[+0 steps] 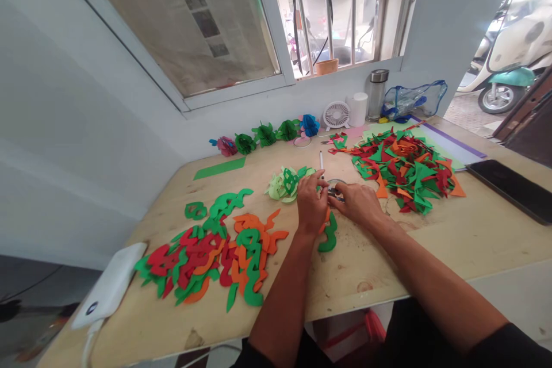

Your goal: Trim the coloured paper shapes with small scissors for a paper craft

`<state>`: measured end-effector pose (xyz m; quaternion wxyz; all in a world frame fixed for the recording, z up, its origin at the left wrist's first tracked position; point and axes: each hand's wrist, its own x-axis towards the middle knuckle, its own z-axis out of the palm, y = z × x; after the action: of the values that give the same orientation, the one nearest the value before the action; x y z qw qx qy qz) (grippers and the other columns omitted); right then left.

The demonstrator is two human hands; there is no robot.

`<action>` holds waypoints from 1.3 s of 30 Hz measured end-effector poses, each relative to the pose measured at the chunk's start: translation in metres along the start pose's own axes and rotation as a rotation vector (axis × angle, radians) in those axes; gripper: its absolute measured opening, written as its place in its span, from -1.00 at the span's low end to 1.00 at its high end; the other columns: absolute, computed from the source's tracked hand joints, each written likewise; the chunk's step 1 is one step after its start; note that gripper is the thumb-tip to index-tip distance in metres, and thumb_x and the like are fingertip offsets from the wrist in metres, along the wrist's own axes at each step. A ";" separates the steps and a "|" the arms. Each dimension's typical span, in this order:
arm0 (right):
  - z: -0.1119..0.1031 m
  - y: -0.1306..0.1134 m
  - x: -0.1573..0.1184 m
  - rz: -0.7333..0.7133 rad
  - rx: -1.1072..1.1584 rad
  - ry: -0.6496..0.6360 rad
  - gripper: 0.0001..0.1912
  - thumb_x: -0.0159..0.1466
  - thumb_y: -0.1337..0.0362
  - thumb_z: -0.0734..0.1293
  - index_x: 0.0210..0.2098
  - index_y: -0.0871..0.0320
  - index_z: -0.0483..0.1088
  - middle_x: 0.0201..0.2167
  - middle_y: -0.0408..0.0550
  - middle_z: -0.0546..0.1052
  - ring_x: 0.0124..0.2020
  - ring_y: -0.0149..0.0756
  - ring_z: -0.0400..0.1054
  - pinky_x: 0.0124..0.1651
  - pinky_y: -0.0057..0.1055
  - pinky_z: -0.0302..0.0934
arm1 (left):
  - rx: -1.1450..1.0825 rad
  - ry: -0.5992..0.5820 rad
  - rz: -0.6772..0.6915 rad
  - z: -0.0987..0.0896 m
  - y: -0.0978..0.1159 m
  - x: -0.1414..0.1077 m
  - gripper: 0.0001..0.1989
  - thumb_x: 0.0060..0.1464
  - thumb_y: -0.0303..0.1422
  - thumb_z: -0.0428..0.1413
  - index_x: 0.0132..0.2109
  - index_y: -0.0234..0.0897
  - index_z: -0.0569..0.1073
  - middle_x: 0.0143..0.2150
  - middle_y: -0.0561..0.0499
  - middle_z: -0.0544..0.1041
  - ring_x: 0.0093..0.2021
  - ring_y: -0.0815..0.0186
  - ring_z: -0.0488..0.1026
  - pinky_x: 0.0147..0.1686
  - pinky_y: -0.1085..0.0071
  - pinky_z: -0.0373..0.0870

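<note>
My left hand point(312, 198) and my right hand point(354, 202) are close together at the middle of the table. The fingers of both are bent around a small dark object point(334, 191), too small to make out, which lies between the fingertips. A green wavy paper piece point(329, 236) and a bit of orange paper show just below my left hand. Behind the hands a white pen point(321, 161) points away from me. Pale green cut paper point(280, 185) lies left of my left hand. A heap of red, green and orange scraps point(407, 164) is beyond my right hand.
Red, green and orange cut shapes point(194, 259) cover the left front of the table. A white power bank point(110, 284) lies at the left edge, a black phone point(513, 187) at the right. Paper flowers point(264, 134), a small fan point(336, 115) and a glass bottle point(378, 95) line the wall.
</note>
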<state>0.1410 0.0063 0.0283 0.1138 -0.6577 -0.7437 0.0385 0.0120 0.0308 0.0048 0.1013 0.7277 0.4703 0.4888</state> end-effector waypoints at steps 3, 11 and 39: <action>-0.001 -0.001 0.000 0.008 0.003 -0.003 -0.60 0.25 -0.04 0.11 -0.21 0.07 0.41 -0.33 0.00 0.57 -0.29 -0.17 0.44 -0.38 -0.40 0.05 | 0.015 0.008 0.003 0.000 0.003 0.000 -0.68 0.00 -0.56 0.03 -0.07 -0.22 0.39 -0.27 0.01 0.51 -0.08 0.22 0.39 0.01 0.20 0.28; -0.001 0.001 0.001 0.034 0.018 -0.047 -0.59 0.24 -0.07 0.13 -0.21 0.06 0.42 -0.29 0.00 0.57 -0.27 -0.18 0.43 -0.35 -0.41 0.07 | -0.040 0.081 -0.079 -0.004 0.006 0.002 -0.63 -0.01 -0.56 0.01 -0.01 -0.25 0.35 -0.30 -0.02 0.50 -0.05 0.19 0.38 0.05 0.16 0.24; -0.002 0.029 0.011 0.157 0.035 0.082 -0.69 0.26 0.09 0.16 -0.24 0.12 0.43 -0.19 0.04 0.51 -0.21 -0.20 0.38 -0.32 -0.39 0.10 | -1.342 0.162 -0.849 -0.012 0.000 0.011 -0.59 -0.17 -0.44 0.18 -0.09 -0.22 0.33 -0.33 0.04 0.54 -0.36 0.37 0.52 -0.15 0.31 0.37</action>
<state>0.1681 0.0206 0.0254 0.1520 -0.7129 -0.6838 0.0334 0.0030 0.0355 0.0180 0.6608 0.2323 0.3185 0.6387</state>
